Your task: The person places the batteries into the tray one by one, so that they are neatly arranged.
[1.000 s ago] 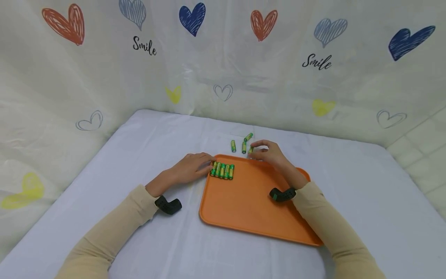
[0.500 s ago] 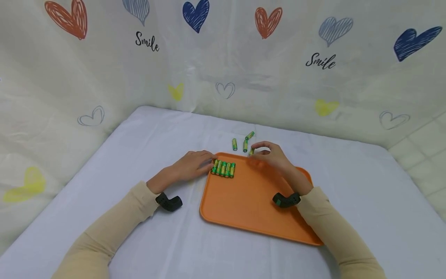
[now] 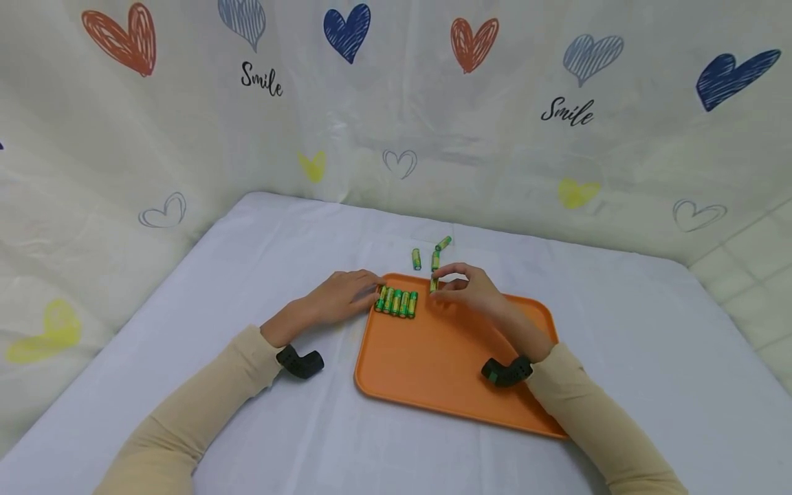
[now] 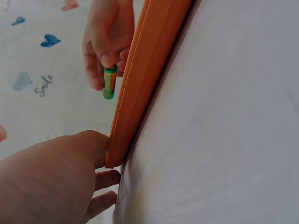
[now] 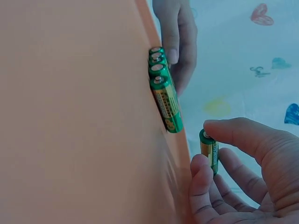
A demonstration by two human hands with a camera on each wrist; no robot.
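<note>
Batteries (image 3: pixel 395 302) in green and gold, slim cylinders with printed lettering and silvery ends, lie side by side at the far left of the orange tray (image 3: pixel 445 364). The left hand (image 3: pixel 342 297) rests at that corner, fingers loosely extended. The right hand (image 3: pixel 475 294) pinches another battery (image 5: pixel 210 154) by the far rim; three loose batteries (image 3: pixel 436 260) lie farther back on white cloth (image 3: pixel 297 426).

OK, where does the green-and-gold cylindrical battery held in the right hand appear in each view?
Head: battery, just below and right of centre.
Left wrist: battery, upper left of centre.
Right wrist: battery, lower right of centre.
Shared landmark: orange rectangular tray.
</note>
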